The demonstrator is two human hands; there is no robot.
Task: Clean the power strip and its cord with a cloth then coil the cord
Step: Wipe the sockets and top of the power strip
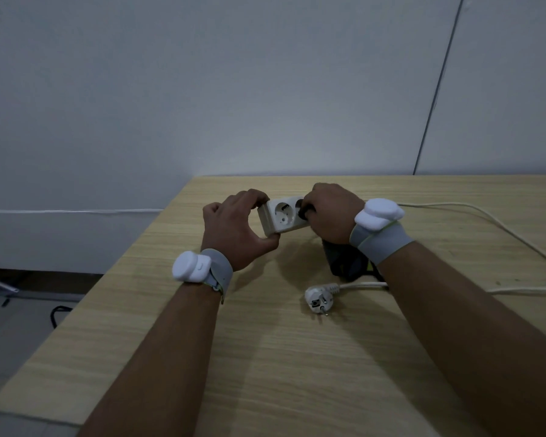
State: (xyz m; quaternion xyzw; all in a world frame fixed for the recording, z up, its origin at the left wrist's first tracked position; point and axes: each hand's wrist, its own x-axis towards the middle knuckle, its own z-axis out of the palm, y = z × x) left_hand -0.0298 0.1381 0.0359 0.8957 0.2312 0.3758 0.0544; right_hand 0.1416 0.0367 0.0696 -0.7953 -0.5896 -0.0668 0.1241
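Gripping power strip (282, 217), hands (237, 228) show no legible writing.

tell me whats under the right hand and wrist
A dark cloth hangs or bunches below the right hand down to the table. The cord runs behind the forearm there. How the fingers grip the cloth is hidden.

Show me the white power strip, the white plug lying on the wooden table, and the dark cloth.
White power strip (281, 217): head view, on its socket face.
White plug (318, 298): head view, on its round body.
Dark cloth (347, 261): head view, on the hanging fold under the right wrist.
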